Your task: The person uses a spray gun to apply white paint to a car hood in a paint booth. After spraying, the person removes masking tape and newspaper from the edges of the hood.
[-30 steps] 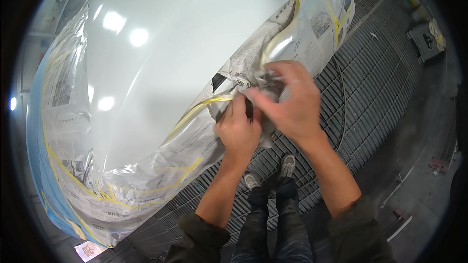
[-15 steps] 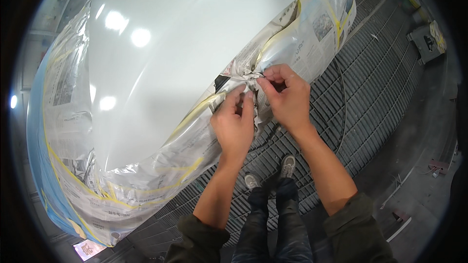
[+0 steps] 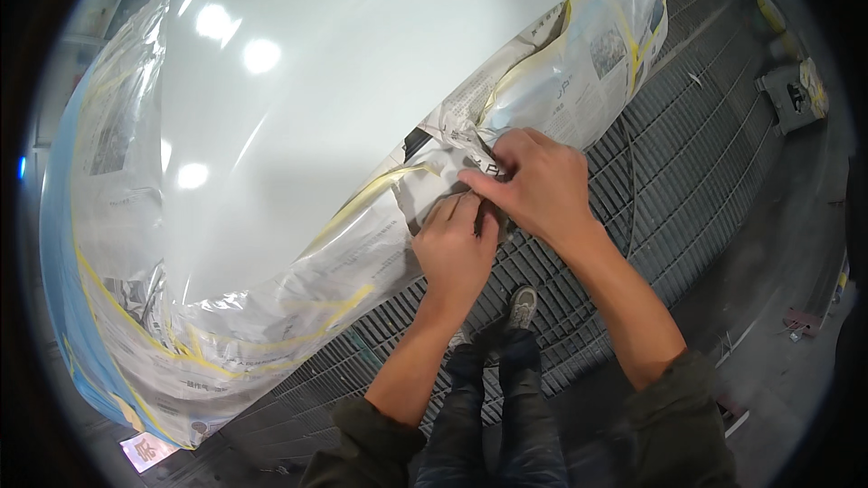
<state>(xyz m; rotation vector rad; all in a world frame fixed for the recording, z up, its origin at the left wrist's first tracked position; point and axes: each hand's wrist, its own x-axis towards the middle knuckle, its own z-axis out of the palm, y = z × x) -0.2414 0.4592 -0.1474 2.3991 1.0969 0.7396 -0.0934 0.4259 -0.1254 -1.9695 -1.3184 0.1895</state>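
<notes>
A glossy white car panel point(image 3: 298, 108) slopes away in front of me, its near edge masked with newspaper point(image 3: 362, 276) under clear film. Halfway along that edge, my left hand point(image 3: 452, 262) has its fingers closed on a crumpled piece of newspaper point(image 3: 437, 179). Just to the right, my right hand point(image 3: 550, 188) grips the same paper, thumb stretched toward the left fingers. Its other fingertips are curled out of sight. Yellow masking tape point(image 3: 357, 206) runs along the panel's edge, left of my hands. A small dark opening point(image 3: 415, 143) shows between panel and paper.
Below lies a dark slatted floor grating point(image 3: 579, 325) with a thin cable point(image 3: 633, 181) across it. A grey box point(image 3: 788, 98) stands at the far right. Blue sheeting point(image 3: 61, 280) covers the left side. My shoe point(image 3: 522, 307) rests on the grating.
Both hands have shifted slightly down and to the right, closer together. More of the crumpled newspaper now lies flattened above them, and the right thumb has moved across it.
</notes>
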